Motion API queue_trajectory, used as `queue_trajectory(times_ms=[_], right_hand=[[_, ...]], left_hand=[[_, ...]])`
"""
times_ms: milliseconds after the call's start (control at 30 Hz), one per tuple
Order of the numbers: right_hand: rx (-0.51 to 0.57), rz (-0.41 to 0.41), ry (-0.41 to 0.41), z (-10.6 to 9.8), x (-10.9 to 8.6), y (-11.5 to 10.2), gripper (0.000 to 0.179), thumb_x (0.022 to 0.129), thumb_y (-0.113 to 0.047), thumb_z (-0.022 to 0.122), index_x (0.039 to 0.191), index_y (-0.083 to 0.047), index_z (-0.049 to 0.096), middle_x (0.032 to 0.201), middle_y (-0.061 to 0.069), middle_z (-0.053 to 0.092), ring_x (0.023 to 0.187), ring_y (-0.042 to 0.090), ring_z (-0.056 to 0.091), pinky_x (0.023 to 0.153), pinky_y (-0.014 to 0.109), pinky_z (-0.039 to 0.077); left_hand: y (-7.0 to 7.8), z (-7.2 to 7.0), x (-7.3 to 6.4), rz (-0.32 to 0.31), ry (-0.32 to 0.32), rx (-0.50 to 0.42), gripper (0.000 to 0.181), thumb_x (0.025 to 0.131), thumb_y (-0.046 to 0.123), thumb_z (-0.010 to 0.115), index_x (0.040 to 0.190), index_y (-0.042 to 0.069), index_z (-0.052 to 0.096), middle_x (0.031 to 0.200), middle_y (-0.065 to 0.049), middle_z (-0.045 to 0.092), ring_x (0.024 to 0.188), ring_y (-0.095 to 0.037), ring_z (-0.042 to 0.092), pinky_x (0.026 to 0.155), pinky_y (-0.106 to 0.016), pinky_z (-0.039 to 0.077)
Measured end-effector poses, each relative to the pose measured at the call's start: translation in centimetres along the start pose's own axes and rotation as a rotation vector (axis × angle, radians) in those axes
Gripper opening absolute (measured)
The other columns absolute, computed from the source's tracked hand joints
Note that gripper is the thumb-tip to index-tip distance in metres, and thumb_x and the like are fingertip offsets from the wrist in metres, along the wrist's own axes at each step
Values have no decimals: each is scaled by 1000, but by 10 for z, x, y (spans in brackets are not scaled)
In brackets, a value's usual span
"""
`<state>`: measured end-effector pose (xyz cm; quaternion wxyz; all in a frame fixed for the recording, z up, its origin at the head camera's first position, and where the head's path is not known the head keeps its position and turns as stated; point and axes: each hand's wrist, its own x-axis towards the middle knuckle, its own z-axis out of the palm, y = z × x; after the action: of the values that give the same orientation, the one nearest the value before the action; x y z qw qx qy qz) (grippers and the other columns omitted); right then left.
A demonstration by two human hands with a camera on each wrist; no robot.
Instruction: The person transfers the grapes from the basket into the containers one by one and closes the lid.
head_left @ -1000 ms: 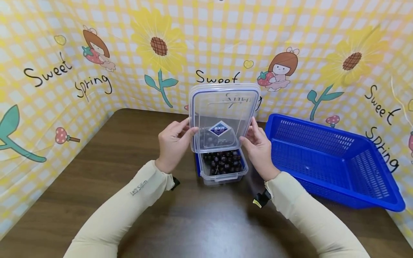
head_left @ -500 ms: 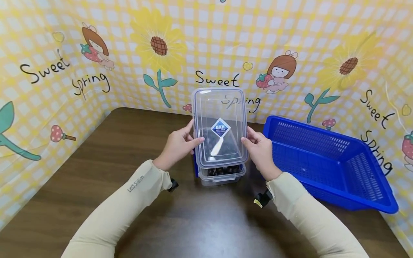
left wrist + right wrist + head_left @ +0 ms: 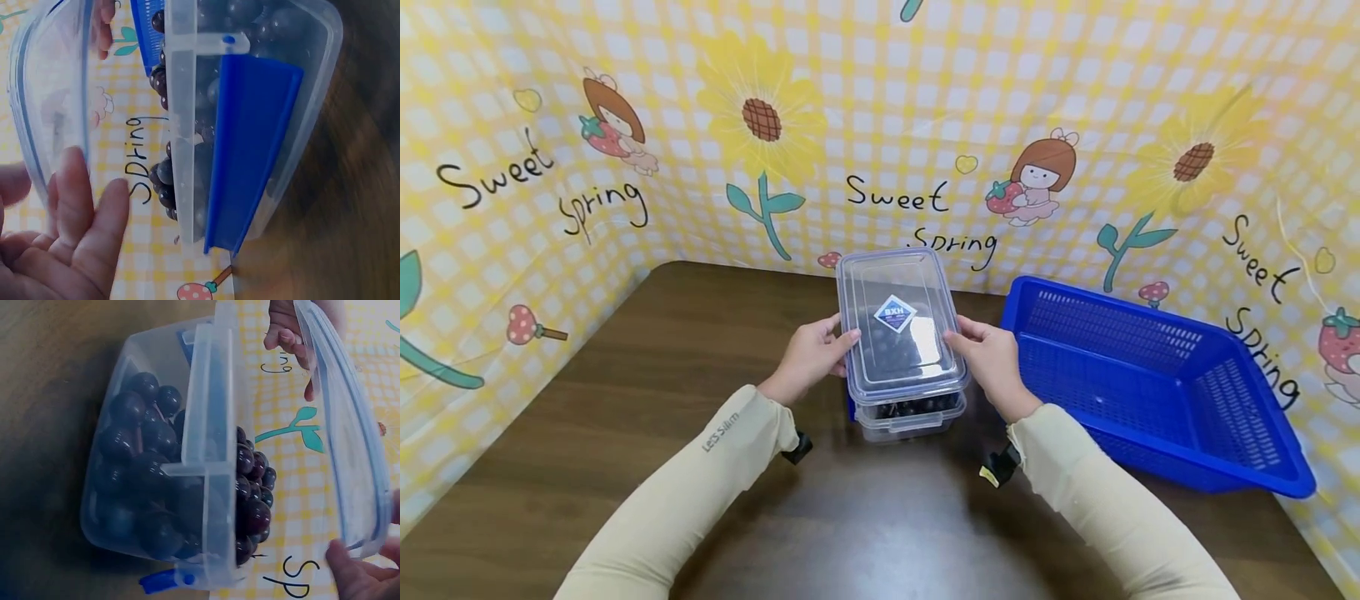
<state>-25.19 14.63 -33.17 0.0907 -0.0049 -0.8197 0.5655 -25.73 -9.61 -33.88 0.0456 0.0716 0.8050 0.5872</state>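
Note:
A clear plastic lid [image 3: 887, 358] with a blue seal and a BXH label is held above a clear container [image 3: 910, 425]. My left hand [image 3: 811, 354] pinches its left edge, thumb on top. On the opposite edge, my right hand [image 3: 992, 358] pinches it the same way. Dark grapes [image 3: 147, 456] fill the container and heap over its rim. Both wrist views show a gap between lid and grapes. A blue side latch [image 3: 253, 150] hangs down along the container's wall in the left wrist view.
A blue perforated basket [image 3: 1120, 383] stands to the right, close to my right hand. The brown wooden table [image 3: 625, 392] lies beneath everything. A yellow checked cloth [image 3: 887, 108] with printed flowers rises behind and at both sides.
Both hands have tilted the lid from nearly upright toward flat and lowered it over the container. It now covers most of the grapes from above. The view has shifted slightly.

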Motion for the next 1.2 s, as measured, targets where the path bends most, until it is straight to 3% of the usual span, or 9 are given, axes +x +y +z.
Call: queue_trajectory(times_ms=[167, 333, 533, 733, 1000, 1200], right_hand=[[-36, -9, -116, 2, -6, 9, 46, 86, -1, 66, 129, 6, 55, 124, 22, 58, 113, 30, 58, 92, 40, 48], [-124, -74, -147, 4, -9, 16, 46, 88, -1, 63, 131, 8, 52, 131, 21, 53, 117, 33, 55, 95, 43, 45], [-178, -180, -75, 16, -17, 28, 41, 86, 3, 58, 126, 11, 55, 128, 27, 54, 123, 37, 50, 102, 45, 39], [-234, -285, -1, 23, -23, 37, 40, 84, 7, 52, 123, 11, 58, 126, 35, 52, 118, 45, 51, 101, 51, 39], [-256, -291, 16, 30, -28, 43, 39, 83, 7, 49, 120, 11, 61, 123, 37, 53, 114, 47, 53, 98, 53, 40], [-261, -285, 29, 30, -27, 46, 37, 85, 7, 50, 120, 12, 60, 122, 36, 54, 113, 45, 54, 98, 52, 41]], left_hand=[[-4, 1, 0, -30, -70, 119, 59, 98, 22, 57, 147, -2, 33, 67, -7, 57, 48, -13, 51, 54, -29, 52], [-6, 1, 1, -27, -107, 186, 56, 97, 22, 58, 143, -3, 38, 67, -8, 58, 49, -17, 51, 57, -39, 52], [-14, 3, 2, -43, -122, 228, 47, 96, 23, 59, 133, -4, 48, 68, -7, 61, 49, -18, 52, 58, -41, 53], [-22, 11, 2, -56, -143, 238, 38, 97, 22, 58, 124, -4, 54, 78, -10, 68, 51, -16, 54, 60, -40, 54], [-25, 16, 1, -65, -148, 271, 34, 99, 23, 53, 119, -4, 57, 64, -5, 55, 49, -16, 49, 58, -39, 51], [-26, 18, 4, -86, -156, 246, 33, 100, 23, 53, 118, -4, 58, 66, -5, 56, 50, -15, 47, 57, -38, 50]])
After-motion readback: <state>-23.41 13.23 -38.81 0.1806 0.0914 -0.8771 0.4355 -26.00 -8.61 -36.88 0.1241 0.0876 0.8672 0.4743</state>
